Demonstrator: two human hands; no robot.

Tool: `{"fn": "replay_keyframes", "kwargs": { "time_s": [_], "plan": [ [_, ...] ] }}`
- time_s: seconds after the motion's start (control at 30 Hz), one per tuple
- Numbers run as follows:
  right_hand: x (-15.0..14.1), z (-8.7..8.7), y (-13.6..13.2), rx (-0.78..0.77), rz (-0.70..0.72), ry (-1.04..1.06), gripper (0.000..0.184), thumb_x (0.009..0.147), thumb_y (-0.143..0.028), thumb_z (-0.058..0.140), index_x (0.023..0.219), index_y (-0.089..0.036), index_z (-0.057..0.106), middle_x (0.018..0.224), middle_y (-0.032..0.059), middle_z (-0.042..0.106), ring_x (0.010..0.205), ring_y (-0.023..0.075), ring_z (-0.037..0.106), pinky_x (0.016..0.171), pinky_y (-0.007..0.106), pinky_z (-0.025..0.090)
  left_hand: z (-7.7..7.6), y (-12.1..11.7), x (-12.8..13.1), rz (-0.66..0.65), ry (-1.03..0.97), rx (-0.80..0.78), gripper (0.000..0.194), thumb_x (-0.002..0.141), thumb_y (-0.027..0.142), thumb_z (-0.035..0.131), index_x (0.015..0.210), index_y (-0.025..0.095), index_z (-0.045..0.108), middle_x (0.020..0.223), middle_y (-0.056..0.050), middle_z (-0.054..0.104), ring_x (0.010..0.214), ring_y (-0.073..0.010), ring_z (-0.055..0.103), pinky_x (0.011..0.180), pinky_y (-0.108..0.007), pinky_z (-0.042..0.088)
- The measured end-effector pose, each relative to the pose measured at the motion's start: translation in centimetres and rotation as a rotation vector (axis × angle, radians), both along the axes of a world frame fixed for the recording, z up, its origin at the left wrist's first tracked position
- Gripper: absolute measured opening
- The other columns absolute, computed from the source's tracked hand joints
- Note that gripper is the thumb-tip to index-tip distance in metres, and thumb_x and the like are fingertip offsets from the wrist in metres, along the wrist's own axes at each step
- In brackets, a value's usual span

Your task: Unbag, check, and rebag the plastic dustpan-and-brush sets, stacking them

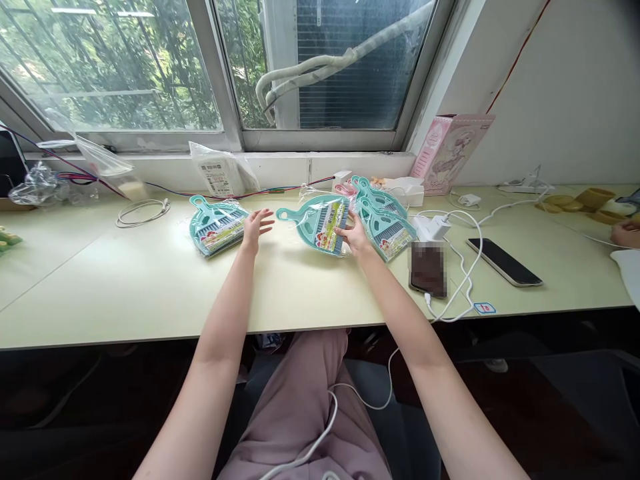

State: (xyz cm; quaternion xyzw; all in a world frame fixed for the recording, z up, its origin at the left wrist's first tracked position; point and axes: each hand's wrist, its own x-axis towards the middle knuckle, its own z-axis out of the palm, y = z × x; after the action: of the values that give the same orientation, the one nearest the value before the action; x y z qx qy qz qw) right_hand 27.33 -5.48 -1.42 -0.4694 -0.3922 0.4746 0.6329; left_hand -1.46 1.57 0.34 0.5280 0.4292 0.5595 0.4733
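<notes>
The wrapped dustpan set point(323, 227), teal with a brush and a bright printed card, is in your right hand point(354, 237). You have its brush edge pinched between thumb and fingers, and its handle points left, away from that grip, toward your left hand point(257, 230). The left hand is open and holds nothing, fingers spread toward the handle's tip. Just to its left lies a pile of similar sets point(217, 230); you cannot tell whether your wrist or palm brushes its wrapping.

Right beside and a little beyond your right-hand grip, more teal sets point(385, 217) overlap one another, handles pointing away from you. Further right of the grip come a white charger point(433, 228), a phone point(428, 270) with its screen blurred out, plugged into a white cable point(467, 273), and then a dark-screened phone point(505, 262). All of these are on the pale desk point(310, 303).

Beyond the grip and to the right, a pink box point(453, 153) stands against the wall. Beyond your left hand, a white printed bag point(217, 173) leans by the window point(325, 67), and a coiled cable point(143, 213) lies left of the pile. Far right of your grip, another person's hand point(627, 233) shows at the edge of view.
</notes>
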Motion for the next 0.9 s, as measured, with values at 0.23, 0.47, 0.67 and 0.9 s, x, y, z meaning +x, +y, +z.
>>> {"fn": "replay_keyframes", "kwargs": {
  "time_s": [0.23, 0.47, 0.67, 0.9],
  "plan": [
    [-0.8, 0.4, -1.4, 0.008, 0.299, -0.155, 0.094, 0.059, -0.018, 0.086, 0.142, -0.024, 0.042, 0.087, 0.0024, 0.074, 0.079, 0.0227, 0.072, 0.074, 0.039, 0.062, 0.7, -1.2, 0.6, -0.202, 0.210, 0.080, 0.057, 0.073, 0.066, 0.066, 0.100, 0.016, 0.073, 0.107, -0.013, 0.073, 0.090, -0.0214, 0.068, 0.079, -0.032, 0.053],
    [-1.2, 0.7, -1.6, 0.024, 0.298, -0.188, 0.091, 0.063, -0.020, 0.085, 0.143, -0.021, 0.041, 0.085, 0.0026, 0.074, 0.080, 0.0228, 0.072, 0.077, 0.039, 0.062, -0.2, -0.8, 0.6, -0.190, 0.201, 0.035, 0.044, 0.067, 0.057, 0.075, 0.084, 0.016, 0.075, 0.092, -0.010, 0.074, 0.076, -0.0185, 0.068, 0.075, -0.032, 0.054],
    [0.0, 0.2, -0.7, 0.018, 0.165, -0.157, 0.101, 0.062, -0.021, 0.086, 0.147, -0.025, 0.033, 0.098, 0.0057, 0.074, 0.089, 0.0252, 0.072, 0.078, 0.042, 0.063, -0.5, 0.0, -0.6, -0.014, 0.119, 0.008, 0.034, 0.074, 0.046, 0.069, 0.083, 0.014, 0.071, 0.098, -0.013, 0.074, 0.068, -0.0153, 0.068, 0.065, -0.025, 0.053],
    [1.0, -0.2, 0.2, 0.008, -0.061, -0.049, 0.095, 0.063, -0.012, 0.079, 0.146, -0.027, 0.034, 0.122, 0.0086, 0.068, 0.113, 0.0269, 0.066, 0.088, 0.043, 0.062, -0.3, 1.3, -2.3, 0.505, -0.062, -0.038, 0.020, 0.090, 0.031, 0.047, 0.085, 0.015, 0.059, 0.097, -0.010, 0.070, 0.066, -0.0128, 0.067, 0.057, -0.022, 0.052]
  ]
}}
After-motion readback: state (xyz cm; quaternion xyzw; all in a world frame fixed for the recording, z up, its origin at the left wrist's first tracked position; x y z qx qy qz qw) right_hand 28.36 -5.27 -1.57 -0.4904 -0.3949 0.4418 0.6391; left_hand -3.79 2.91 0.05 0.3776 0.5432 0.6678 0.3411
